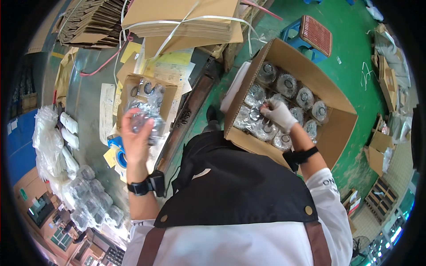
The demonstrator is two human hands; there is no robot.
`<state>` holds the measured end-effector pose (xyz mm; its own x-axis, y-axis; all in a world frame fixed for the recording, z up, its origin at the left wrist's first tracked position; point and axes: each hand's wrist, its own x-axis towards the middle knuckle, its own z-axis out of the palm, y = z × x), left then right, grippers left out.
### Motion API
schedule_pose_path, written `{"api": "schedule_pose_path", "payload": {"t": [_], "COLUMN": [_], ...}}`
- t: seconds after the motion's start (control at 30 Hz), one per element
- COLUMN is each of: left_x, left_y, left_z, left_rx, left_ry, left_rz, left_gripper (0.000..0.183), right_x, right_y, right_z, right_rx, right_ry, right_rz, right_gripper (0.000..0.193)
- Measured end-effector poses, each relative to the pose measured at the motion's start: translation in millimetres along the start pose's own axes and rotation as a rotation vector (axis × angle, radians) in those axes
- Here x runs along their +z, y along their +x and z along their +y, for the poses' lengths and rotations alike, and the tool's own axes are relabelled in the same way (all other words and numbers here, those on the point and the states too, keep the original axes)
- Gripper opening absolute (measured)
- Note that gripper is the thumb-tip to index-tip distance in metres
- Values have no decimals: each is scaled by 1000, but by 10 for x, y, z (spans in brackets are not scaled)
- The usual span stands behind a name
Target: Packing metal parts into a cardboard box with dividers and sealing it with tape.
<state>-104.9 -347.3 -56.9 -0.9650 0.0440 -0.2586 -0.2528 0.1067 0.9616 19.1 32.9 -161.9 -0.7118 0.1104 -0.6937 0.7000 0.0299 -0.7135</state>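
Note:
My bare left hand [136, 135] curls its fingers and thumb around a clear plastic-wrapped part [141, 120], above a small carton [169, 103]. More wrapped pieces with dark rings [148, 88] lie in that carton. In a large open carton [326, 144] to the right, several round parts in clear plastic stand in rows, each showing a dark ring on top. My right hand [280, 115], in a white glove with bare fingertips, reaches among them. Its fingers are drawn together at the edge of one plastic-wrapped round part [254, 115]; the exact grip is partly hidden.
Papers [171, 66] and a blue tape roll [119, 153] lie on the bench around the small carton. Strapped flat cardboard [186, 29] is stacked behind. Bagged clear containers [95, 199] sit at left. A blue stool [313, 35] with a woven top stands beyond the large carton.

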Motion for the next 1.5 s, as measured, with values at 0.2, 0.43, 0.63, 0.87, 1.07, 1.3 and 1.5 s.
{"api": "schedule_pose_path", "payload": {"t": [0.2, 0.43, 0.63, 0.87, 1.07, 1.3, 1.5], "left_x": [-652, 223, 2025, 1648, 1305, 747, -73], "left_y": [556, 658, 1517, 1724, 360, -581, 222], "left_z": [-486, 181, 849, 599, 610, 1676, 1575], "left_rx": [235, 621, 1372, 975, 865, 848, 1030], "left_ry": [796, 1230, 1017, 979, 429, -307, 253], "left_rz": [-48, -65, -234, -267, -865, -1366, -414], "left_gripper": [63, 71, 63, 29, 8, 19, 35], "right_x": [470, -174, -91, 38, 391, 1792, 1164], "right_y": [430, -631, -1142, -1612, -1401, -468, -527], "right_z": [198, -124, -328, -6, -1119, -1958, -2264], "right_rx": [54, -112, -269, -175, -827, -1412, -576], "right_ry": [-939, -273, 91, 256, -512, -464, 910], "right_rz": [60, 340, 458, 582, 794, -326, -426], "right_gripper": [42, 40, 31, 29, 82, 24, 22]}}
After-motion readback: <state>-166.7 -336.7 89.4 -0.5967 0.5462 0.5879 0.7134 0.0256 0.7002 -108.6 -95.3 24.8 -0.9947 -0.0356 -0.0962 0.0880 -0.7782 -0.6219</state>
